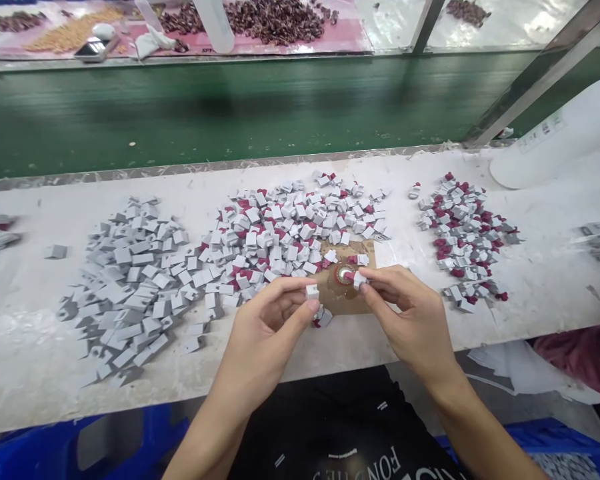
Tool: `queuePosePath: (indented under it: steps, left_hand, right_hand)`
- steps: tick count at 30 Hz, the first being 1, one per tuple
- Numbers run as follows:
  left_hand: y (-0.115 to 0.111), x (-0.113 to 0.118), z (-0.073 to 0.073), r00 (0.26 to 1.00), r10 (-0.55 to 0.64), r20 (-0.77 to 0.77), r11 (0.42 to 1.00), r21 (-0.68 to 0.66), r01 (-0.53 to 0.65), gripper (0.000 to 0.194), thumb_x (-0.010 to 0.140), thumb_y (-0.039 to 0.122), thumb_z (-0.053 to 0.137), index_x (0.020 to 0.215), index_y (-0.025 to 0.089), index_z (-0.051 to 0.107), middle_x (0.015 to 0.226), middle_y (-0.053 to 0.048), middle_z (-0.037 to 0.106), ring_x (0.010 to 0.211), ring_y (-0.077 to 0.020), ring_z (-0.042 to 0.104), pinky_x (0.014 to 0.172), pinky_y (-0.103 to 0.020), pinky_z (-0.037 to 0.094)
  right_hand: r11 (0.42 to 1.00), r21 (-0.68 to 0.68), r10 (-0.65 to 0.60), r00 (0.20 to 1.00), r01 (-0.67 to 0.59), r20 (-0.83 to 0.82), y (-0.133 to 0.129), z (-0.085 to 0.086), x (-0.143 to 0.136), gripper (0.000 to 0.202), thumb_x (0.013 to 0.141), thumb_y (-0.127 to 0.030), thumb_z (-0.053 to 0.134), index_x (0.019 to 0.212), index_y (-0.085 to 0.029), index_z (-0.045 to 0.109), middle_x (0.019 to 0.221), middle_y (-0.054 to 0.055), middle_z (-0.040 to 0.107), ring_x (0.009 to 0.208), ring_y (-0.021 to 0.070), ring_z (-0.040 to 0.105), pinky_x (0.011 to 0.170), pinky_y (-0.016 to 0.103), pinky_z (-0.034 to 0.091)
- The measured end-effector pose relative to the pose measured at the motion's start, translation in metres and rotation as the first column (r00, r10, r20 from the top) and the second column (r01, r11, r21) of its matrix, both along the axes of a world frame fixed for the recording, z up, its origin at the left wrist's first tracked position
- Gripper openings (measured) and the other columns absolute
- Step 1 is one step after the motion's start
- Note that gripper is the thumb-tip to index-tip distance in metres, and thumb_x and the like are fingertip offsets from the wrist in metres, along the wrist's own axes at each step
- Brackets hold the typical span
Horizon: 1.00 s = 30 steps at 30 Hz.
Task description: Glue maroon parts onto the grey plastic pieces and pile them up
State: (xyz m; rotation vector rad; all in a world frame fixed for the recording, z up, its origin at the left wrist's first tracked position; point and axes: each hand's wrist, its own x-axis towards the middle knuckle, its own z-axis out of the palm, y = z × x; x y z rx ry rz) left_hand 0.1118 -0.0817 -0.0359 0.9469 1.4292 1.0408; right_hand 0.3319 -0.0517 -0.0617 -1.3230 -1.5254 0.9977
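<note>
Presently: left hand [273, 317], pinched on pale block [312, 291], left edge of brown card [347, 305]; right hand [413, 320], pinched on maroon-tipped block [359, 280], over card; light grip advisable.

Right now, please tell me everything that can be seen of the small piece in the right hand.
The piece has a pale grey, boxy body and a dark red part projecting from its left side; both look like plastic. The right hand pinches the grey body, with the red end pointing left. It appears in front of a round, ringed item on a brown sheet; I cannot tell whether they touch. Finer details are too small to see.
</note>
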Motion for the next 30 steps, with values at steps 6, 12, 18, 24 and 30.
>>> queuePosePath:
  steps: [6, 12, 18, 24, 30]
  left_hand:
    - [0.014, 0.013, -0.005, 0.993, -0.023, 0.118, 1.000, 0.014, 0.022, 0.017, 0.101, 0.038, 0.090, 0.115, 0.029, 0.088, 0.109, -0.003, 0.090, 0.093, -0.0183, 0.085, 0.071, -0.021, 0.066]
    - [0.028, 0.024, -0.006, 0.979, -0.074, 0.189, 0.997, 0.014, 0.073, 0.018, 0.101, 0.034, 0.090, 0.117, 0.027, 0.088, 0.109, -0.004, 0.092, 0.102, -0.0193, 0.087, 0.083, -0.022, 0.068]
    - [0.031, 0.025, -0.006, 0.973, -0.119, 0.196, 0.993, 0.041, 0.113, 0.014, 0.103, 0.034, 0.089, 0.115, 0.028, 0.088, 0.111, -0.003, 0.092, 0.103, -0.0185, 0.087, 0.086, -0.021, 0.069]
    - [0.028, 0.022, -0.004, 0.982, -0.166, 0.084, 0.982, 0.105, 0.157, 0.010, 0.102, 0.026, 0.087, 0.111, 0.030, 0.089, 0.110, 0.000, 0.090, 0.102, -0.0174, 0.086, 0.090, -0.023, 0.070]
    - [0.027, 0.021, 0.000, 0.975, -0.203, 0.089, 0.978, 0.072, 0.197, 0.010, 0.104, 0.026, 0.084, 0.113, 0.029, 0.089, 0.109, -0.002, 0.089, 0.102, -0.0197, 0.086, 0.092, -0.029, 0.071]
  right_hand:
    - [0.987, -0.159, -0.033, 0.958, -0.013, -0.284, 0.003, 0.007, 0.002, 0.018, 0.105, -0.029, 0.086, 0.121, -0.036, 0.093, 0.115, 0.002, 0.088, 0.106, 0.0229, 0.089, 0.094, 0.033, 0.076]
    - [0.969, -0.220, -0.003, 0.882, -0.114, -0.470, 0.008, 0.002, 0.003, 0.018, 0.106, -0.033, 0.087, 0.121, -0.042, 0.094, 0.125, 0.001, 0.090, 0.117, 0.0260, 0.087, 0.102, 0.041, 0.077]
    - [0.973, -0.208, -0.005, 0.892, -0.100, -0.453, 0.007, 0.002, 0.002, 0.020, 0.106, -0.030, 0.086, 0.120, -0.041, 0.094, 0.121, 0.003, 0.088, 0.112, 0.0241, 0.086, 0.095, 0.037, 0.076]
    - [0.983, -0.131, 0.085, 0.950, -0.129, -0.301, 0.007, 0.012, 0.007, 0.025, 0.106, -0.025, 0.084, 0.124, -0.041, 0.094, 0.106, 0.003, 0.083, 0.100, 0.0186, 0.080, 0.082, 0.029, 0.068]
    - [0.980, -0.127, 0.110, 0.953, -0.151, -0.283, 0.006, 0.016, 0.008, 0.023, 0.107, -0.028, 0.084, 0.123, -0.041, 0.094, 0.104, 0.004, 0.083, 0.099, 0.0220, 0.078, 0.082, 0.035, 0.067]
